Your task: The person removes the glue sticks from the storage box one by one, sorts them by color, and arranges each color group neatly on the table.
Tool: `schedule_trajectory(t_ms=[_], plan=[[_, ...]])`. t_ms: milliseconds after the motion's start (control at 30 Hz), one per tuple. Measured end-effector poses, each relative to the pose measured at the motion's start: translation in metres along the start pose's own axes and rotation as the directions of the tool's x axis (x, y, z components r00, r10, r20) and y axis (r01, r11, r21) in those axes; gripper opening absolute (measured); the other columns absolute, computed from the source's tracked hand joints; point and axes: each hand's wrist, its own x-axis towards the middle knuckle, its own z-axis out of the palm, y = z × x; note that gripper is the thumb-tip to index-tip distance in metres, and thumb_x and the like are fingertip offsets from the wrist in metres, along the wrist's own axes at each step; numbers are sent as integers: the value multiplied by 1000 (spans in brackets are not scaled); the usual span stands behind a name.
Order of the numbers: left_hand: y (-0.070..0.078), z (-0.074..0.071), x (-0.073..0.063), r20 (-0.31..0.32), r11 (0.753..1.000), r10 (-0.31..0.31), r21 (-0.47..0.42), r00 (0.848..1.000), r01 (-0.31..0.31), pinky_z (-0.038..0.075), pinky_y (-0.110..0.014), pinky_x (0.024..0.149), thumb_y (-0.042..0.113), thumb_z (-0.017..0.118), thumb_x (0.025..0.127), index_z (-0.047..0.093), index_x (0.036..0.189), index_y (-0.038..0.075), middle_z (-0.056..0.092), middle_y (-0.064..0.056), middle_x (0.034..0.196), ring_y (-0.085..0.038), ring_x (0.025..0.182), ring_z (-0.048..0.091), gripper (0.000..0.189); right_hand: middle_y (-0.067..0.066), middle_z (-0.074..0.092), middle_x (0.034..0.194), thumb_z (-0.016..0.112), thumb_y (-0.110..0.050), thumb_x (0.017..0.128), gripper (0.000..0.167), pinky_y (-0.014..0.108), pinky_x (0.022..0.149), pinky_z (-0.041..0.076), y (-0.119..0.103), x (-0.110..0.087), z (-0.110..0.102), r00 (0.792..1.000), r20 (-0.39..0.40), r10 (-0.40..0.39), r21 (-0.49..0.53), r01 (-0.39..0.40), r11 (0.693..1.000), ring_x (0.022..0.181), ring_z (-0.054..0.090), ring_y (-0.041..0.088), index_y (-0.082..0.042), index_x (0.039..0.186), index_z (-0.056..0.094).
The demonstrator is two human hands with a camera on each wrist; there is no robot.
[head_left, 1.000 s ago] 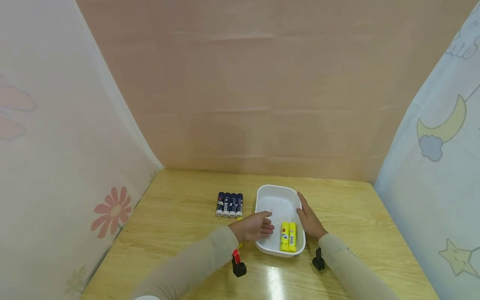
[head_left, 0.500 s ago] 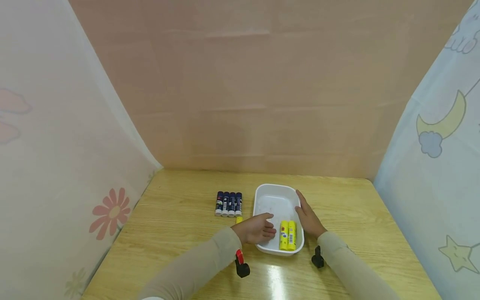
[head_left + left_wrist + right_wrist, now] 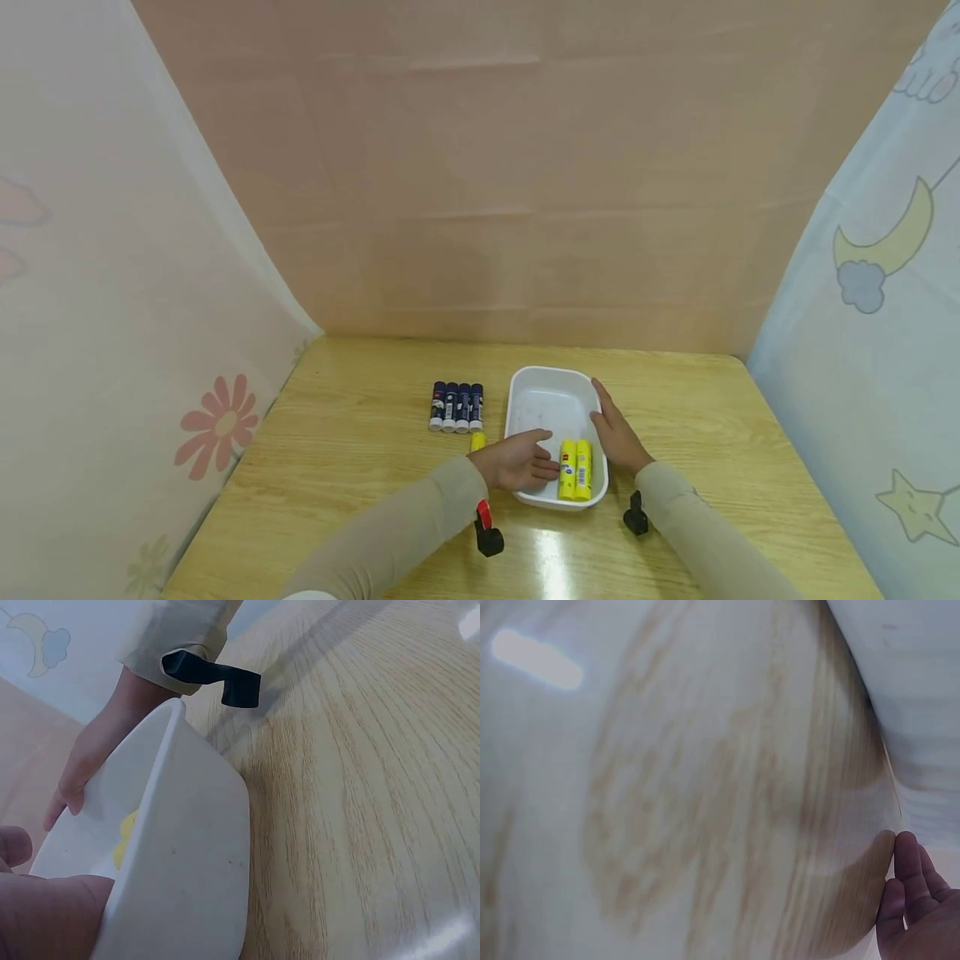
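Note:
A white plastic tray (image 3: 522,392) stands on the table with two yellow glue sticks (image 3: 575,471) lying side by side at its near right end. My left hand (image 3: 521,461) reaches over the tray's left rim, fingers loosely extended inside. Its fingertips are close beside the left glue stick; whether they touch cannot be seen. At the right wall my right hand (image 3: 618,433) holds the tray, thumb over the rim and fingers along the outside. The left wrist view shows this right hand (image 3: 94,750) at the far rim, with the yellow sticks (image 3: 126,836) partly hidden by the near wall.
Several dark blue glue sticks (image 3: 456,407) with white ends lie in a row left of the tray. Another yellow stick (image 3: 477,441) is partly covered by the left wrist. The wooden table (image 3: 360,467) meets a brown backdrop (image 3: 480,208) and patterned side cloths.
My left hand has shifted slightly right inside the tray, nearer to the yellow glue sticks. More of the yellow stick outside shows. The right hand stays on the tray.

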Motion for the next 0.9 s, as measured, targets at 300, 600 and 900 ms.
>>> schedule_trajectory(t_ms=[300,600,900], plan=[[-2,6,1,3,999,25,23,1000,-25,33,-53,109,36,53,99,28,140,-20,51,-26,125,-44,128,44,74,19,7,161,31,-12,105,59,61,113,12,-2,0,-3,999,-10,-36,-14,36,999,144,13,43,-14,157,4],[-4,6,7,-58,999,41,-17,997,-42,36,-53,107,26,50,101,36,135,-20,54,-25,116,-41,118,52,59,17,6,161,30,-13,106,59,61,114,11,0,0,0,1000,-6,-29,-12,29,1000,145,11,42,-16,157,3],[-6,7,18,-72,997,58,57,996,-54,45,-46,102,14,50,101,54,121,-10,59,-19,108,-28,105,59,32,17,6,161,30,-13,106,58,62,113,11,0,-1,0,999,-11,-37,-19,37,999,144,11,42,-14,157,2]])
